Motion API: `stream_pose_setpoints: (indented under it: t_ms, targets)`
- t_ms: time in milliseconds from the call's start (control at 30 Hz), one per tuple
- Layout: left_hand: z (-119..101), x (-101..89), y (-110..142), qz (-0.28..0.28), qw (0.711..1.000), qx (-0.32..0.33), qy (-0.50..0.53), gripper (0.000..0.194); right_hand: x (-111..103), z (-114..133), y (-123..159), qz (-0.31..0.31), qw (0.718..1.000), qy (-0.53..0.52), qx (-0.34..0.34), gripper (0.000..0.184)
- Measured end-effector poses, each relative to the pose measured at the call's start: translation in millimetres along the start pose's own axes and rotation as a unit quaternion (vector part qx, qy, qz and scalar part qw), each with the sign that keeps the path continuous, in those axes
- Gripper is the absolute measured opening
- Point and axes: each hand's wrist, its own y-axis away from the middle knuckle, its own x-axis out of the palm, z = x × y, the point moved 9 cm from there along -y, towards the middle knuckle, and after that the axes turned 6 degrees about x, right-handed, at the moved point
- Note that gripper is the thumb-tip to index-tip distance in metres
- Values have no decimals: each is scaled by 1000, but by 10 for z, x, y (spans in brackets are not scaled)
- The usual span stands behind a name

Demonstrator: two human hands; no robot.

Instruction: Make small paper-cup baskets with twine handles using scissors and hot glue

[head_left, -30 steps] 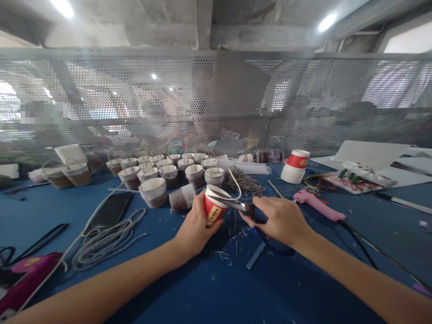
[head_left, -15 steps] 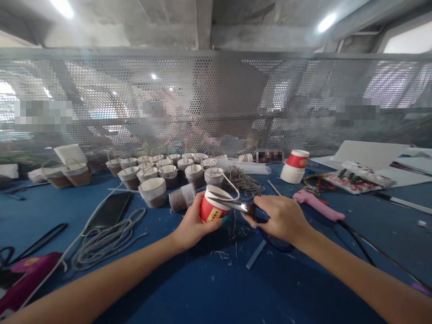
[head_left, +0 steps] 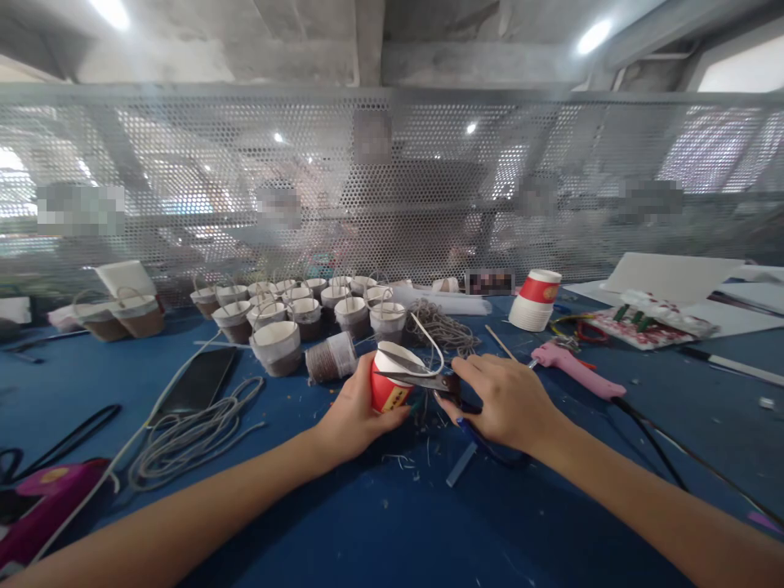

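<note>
My left hand point(head_left: 352, 412) is wrapped round a red paper cup point(head_left: 387, 393) with a yellow label, its mouth tilted toward the right. A strip of white rim point(head_left: 436, 343) curls up and away from the cup, partly cut loose. In my right hand point(head_left: 508, 402) are scissors point(head_left: 452, 385) with dark blades and blue handles. The blades are parted at the cup's mouth, one over the opening and one across the red wall. Behind my left hand a twine-wrapped cup point(head_left: 331, 358) lies on its side.
Several small cups with handles point(head_left: 277, 349) stand at the back left. A stack of paper cups point(head_left: 534, 302) and a pink glue gun point(head_left: 579, 371) are on the right. Grey cord point(head_left: 184, 441) and a black phone point(head_left: 199, 380) lie left. A perforated metal screen point(head_left: 416, 188) rises behind.
The cup has tipped further and shifted slightly right and down. The scissor blades now sit lower and are spread wider. The loose rim strip stands higher and further right.
</note>
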Motion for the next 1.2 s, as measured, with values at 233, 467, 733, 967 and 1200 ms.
stream_pose_setpoints:
  t_ms: [233,467,733,967,1200]
  targets:
    - [28,-46,19,-26,999,-9,-45,61,-33,-38,-15,-4,1000,10,11,28]
    - [49,-67,31,-36,998,-17,-56,62,-39,-32,-7,-17,1000,-8,8,30]
    - [38,-103,28,-54,996,-8,-72,61,-88,-5,-7,-48,999,17,-7,31]
    - [55,-138,33,-63,994,-32,-79,62,-132,28,-6,-65,997,35,-11,33]
    - [38,-155,48,-81,993,-15,-88,66,-109,15,2,-59,997,39,-7,33]
